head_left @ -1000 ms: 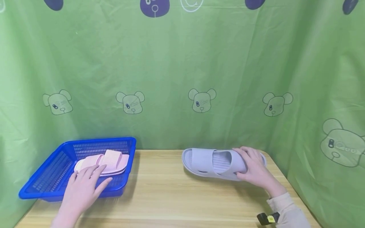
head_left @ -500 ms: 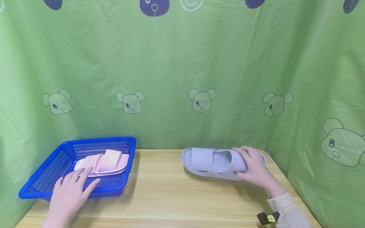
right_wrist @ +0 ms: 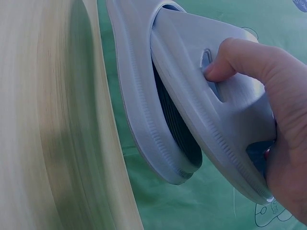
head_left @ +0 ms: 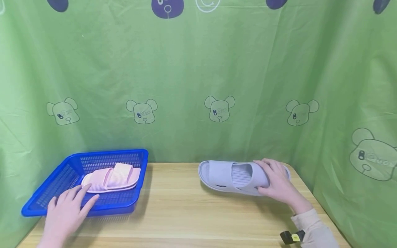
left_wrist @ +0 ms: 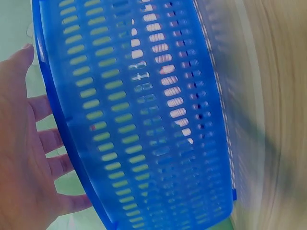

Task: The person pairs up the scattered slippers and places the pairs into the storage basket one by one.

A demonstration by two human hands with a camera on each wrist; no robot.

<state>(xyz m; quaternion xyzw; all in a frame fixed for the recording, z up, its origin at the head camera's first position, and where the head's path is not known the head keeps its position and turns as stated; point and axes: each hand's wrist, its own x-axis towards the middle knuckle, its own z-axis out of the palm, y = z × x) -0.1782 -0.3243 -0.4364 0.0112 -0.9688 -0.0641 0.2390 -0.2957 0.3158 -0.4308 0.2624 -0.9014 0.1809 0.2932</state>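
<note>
On the right of the head view, a pair of pale grey slippers (head_left: 221,175), one tucked into the other, lies lengthwise near the table's back edge. My right hand (head_left: 276,182) grips them at the right end. In the right wrist view, its thumb presses by a slot in the upper slipper (right_wrist: 230,115), over the lower slipper (right_wrist: 139,105). A blue plastic basket (head_left: 32,206) stands at the left with pink slippers (head_left: 119,179) inside. My left hand (head_left: 63,213) hovers over its front rim, fingers spread and loosely bent, holding nothing.
The pale wooden table (head_left: 173,213) carries the basket and slippers. A green curtain (head_left: 183,69) printed with bear heads encloses the back and both sides. A black strap device (head_left: 291,237) sits by the right sleeve (head_left: 313,227).
My left hand has drawn back leftward and toward the front, away from the pink slippers to the basket's front rim. My right hand and the grey slippers stay in place.
</note>
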